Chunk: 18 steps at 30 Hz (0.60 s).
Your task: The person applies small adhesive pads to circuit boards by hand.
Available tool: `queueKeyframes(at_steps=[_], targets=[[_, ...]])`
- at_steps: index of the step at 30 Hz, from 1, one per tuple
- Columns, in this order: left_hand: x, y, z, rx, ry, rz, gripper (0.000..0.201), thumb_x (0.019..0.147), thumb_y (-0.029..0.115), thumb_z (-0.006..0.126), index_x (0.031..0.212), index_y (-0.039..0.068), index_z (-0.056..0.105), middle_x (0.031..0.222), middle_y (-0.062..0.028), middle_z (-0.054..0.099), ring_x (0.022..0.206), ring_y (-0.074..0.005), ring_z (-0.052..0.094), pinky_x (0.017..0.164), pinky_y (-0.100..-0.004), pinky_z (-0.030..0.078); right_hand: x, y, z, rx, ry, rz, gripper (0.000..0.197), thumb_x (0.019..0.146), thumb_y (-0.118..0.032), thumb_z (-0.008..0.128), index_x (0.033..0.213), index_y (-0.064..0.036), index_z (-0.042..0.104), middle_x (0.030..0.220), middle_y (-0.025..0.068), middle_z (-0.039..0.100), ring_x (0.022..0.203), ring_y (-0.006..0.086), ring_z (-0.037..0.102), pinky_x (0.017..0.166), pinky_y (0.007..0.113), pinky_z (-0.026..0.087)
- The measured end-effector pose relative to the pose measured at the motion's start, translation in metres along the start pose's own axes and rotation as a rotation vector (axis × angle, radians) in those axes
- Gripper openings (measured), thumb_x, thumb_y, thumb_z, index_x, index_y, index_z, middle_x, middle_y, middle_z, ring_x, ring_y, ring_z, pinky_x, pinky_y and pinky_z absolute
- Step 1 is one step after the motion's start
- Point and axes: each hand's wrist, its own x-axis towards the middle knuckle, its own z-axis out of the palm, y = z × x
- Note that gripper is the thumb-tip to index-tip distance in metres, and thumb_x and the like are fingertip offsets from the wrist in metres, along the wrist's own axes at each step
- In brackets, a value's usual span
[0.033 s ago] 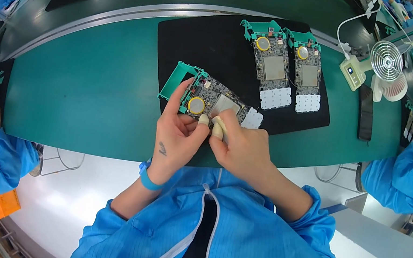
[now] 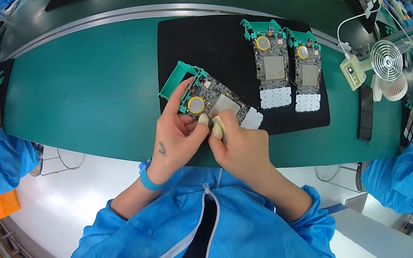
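A circuit board (image 2: 214,93) with a round yellow-rimmed coin cell (image 2: 196,105), a silver shield plate and a white end strip is tilted over the near edge of the black mat. Joined to its left end is a green plastic frame (image 2: 175,81). My left hand (image 2: 178,130) is closed on the board, index finger along the green frame, thumb at the near edge. My right hand (image 2: 242,145) pinches the board's near edge beside the shield plate; whatever lies under its fingertips is hidden. Pale finger cots cover both thumbs and a right fingertip.
Two similar boards with green frames, one at centre (image 2: 274,66) and one farther right (image 2: 309,75), lie on the black mat (image 2: 199,40). A white fan (image 2: 387,61) and a dark phone (image 2: 365,113) sit at the right. Co-workers in blue sit around.
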Motion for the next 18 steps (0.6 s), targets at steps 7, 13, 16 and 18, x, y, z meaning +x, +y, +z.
queueKeyframes(at_steps=[7,13,16,18], targets=[[0.003,0.0,0.0,0.021,-0.013,0.024,0.067,0.077,-0.008,0.05,0.138,0.003,0.024,0.094,-0.0143,0.063,0.067,-0.0082,0.06,0.055,-0.0177,0.046,0.012,-0.001,-0.019,0.052,-0.176,0.073,0.024,0.078,-0.014,0.06,0.097,-0.0063,0.05,0.063,0.0085,0.057,0.053,0.0283,0.06,0.047,0.037,0.046],[0.03,-0.002,-0.014,0.142,-0.023,0.075,0.066,0.072,-0.004,0.057,0.131,0.0,0.03,0.088,-0.0114,0.063,0.065,-0.0067,0.059,0.054,-0.0195,0.047,0.023,0.024,-0.026,0.23,-0.096,-0.198,0.026,0.076,0.002,0.055,0.101,-0.0018,0.051,0.099,0.0126,0.049,0.088,0.0305,0.053,0.07,0.037,0.047],[0.03,0.003,-0.014,0.045,-0.057,0.077,0.065,0.073,-0.006,0.055,0.133,-0.001,0.028,0.09,-0.0117,0.063,0.068,-0.0077,0.06,0.056,-0.0206,0.049,0.027,0.031,-0.032,0.161,-0.181,-0.288,0.024,0.076,0.001,0.055,0.099,-0.0024,0.051,0.096,0.0115,0.049,0.087,0.0304,0.051,0.07,0.037,0.046],[0.029,0.005,-0.017,-0.019,-0.067,0.066,0.065,0.074,-0.007,0.054,0.133,-0.002,0.027,0.091,-0.0121,0.063,0.071,-0.0085,0.061,0.058,-0.0212,0.049,0.03,0.031,-0.035,0.149,-0.204,-0.352,0.022,0.076,0.001,0.056,0.097,-0.0024,0.051,0.095,0.0112,0.049,0.086,0.0304,0.05,0.069,0.037,0.046]])
